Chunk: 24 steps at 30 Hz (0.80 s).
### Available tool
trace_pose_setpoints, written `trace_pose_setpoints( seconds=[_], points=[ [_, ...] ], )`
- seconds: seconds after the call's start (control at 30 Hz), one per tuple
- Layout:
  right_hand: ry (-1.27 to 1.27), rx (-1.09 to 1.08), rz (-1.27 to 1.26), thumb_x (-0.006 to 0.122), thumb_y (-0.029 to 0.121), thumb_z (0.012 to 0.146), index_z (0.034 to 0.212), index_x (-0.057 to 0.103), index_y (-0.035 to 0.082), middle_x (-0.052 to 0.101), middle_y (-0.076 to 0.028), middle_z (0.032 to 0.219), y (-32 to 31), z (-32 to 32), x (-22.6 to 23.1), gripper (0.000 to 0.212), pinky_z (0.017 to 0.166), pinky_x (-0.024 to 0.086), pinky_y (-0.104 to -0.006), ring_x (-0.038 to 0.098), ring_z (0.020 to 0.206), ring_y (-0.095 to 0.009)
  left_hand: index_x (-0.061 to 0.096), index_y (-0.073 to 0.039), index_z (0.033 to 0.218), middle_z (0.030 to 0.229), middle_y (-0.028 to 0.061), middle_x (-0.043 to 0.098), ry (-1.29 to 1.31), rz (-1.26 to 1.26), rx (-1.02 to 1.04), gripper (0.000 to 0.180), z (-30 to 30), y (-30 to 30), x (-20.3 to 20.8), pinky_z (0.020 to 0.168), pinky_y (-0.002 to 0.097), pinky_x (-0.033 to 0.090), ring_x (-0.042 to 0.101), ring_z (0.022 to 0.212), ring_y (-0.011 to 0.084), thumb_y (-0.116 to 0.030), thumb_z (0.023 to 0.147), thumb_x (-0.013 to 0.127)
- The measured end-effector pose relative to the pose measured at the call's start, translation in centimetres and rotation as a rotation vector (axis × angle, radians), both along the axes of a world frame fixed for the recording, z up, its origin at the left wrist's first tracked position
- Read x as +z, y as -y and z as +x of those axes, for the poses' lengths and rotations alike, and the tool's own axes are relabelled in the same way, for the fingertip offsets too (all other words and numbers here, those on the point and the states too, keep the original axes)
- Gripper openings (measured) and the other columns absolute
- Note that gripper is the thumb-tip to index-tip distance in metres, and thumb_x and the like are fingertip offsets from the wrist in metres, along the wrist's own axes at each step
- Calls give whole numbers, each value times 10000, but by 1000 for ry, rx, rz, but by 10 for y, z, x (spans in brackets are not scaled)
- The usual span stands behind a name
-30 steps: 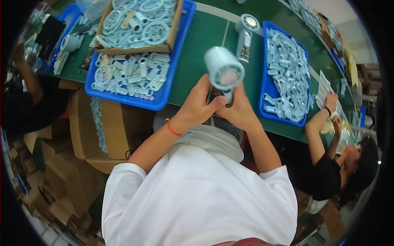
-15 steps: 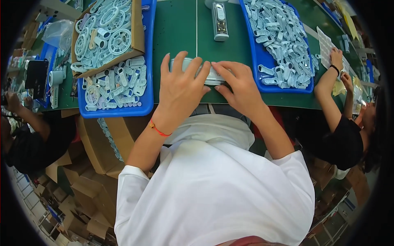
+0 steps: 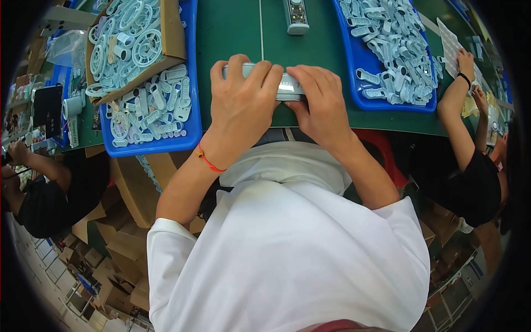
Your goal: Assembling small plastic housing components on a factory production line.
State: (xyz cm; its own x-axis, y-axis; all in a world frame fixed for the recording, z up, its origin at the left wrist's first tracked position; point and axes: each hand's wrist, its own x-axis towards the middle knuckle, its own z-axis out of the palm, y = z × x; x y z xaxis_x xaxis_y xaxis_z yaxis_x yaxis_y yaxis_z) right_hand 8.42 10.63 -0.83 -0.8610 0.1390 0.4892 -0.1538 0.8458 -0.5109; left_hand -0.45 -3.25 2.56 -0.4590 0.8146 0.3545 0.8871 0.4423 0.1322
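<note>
Between both hands is a long, pale blue-white plastic casing (image 3: 289, 88), lying crosswise near the front of the green table. My left hand (image 3: 243, 91) curls over its left part, fingers bent on the far side. My right hand (image 3: 321, 97) grips its right end, thumb on the near edge and fingers on top. Much of the casing is hidden under my fingers. Farther out on the table lies a similar pale casing (image 3: 297, 19) with its inner parts showing, cut off by the upper rim of the picture.
At left, a blue tray (image 3: 193, 110) holds small pale parts and a cardboard box (image 3: 175, 41) of ring-shaped parts. Another blue tray (image 3: 354, 91) at right is heaped with pale strip-like parts. Co-workers sit on both sides; one's hand (image 3: 466, 63) rests by a white sheet (image 3: 447, 41).
My fingers, partly raised before, have closed down around the casing, which now appears lifted or tilted. The view has shifted, so the farther casing sits higher in the picture.
</note>
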Motion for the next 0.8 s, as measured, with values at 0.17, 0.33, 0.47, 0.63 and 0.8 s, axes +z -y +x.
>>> trace_pose_setpoints(
  seconds=[0.17,0.33,0.47,0.63,0.8],
  points=[
    [39,47,12,727,34,611,1133,543,36,560,-115,1097,-1,4,0,553,879,381,-399,521,1017,-296,593,-82,992,932,25,587,-7,-14,-41,428,-1,1,-2,800,446,378,504,928,276,-153,597,740],
    [22,3,46,726,46,628,1133,545,38,562,-114,1099,3,3,-5,537,880,382,-396,525,1011,-294,594,-85,955,889,24,593,5,-35,-26,393,-3,-2,-3,779,438,384,500,885,267,-148,596,739],
    [-4,-3,36,721,44,632,1132,547,48,566,-112,1099,2,-1,-8,529,868,390,-393,531,999,-295,601,-89,924,835,15,598,-10,-2,-44,339,-8,-1,-5,753,424,387,493,840,258,-125,608,717],
    [-2,-21,60,726,63,629,1133,547,49,569,-115,1087,2,-1,-5,535,849,398,-392,536,988,-294,598,-96,989,916,21,601,-12,-28,-38,432,-8,-2,2,775,410,391,500,885,267,-132,582,739],
    [229,94,-25,701,108,704,1215,500,23,565,-128,1050,-12,-6,16,556,851,405,-368,541,959,-286,580,-87,1094,1089,62,531,14,58,-11,571,-11,0,16,913,495,339,445,1082,295,-165,559,762]
  ],
)
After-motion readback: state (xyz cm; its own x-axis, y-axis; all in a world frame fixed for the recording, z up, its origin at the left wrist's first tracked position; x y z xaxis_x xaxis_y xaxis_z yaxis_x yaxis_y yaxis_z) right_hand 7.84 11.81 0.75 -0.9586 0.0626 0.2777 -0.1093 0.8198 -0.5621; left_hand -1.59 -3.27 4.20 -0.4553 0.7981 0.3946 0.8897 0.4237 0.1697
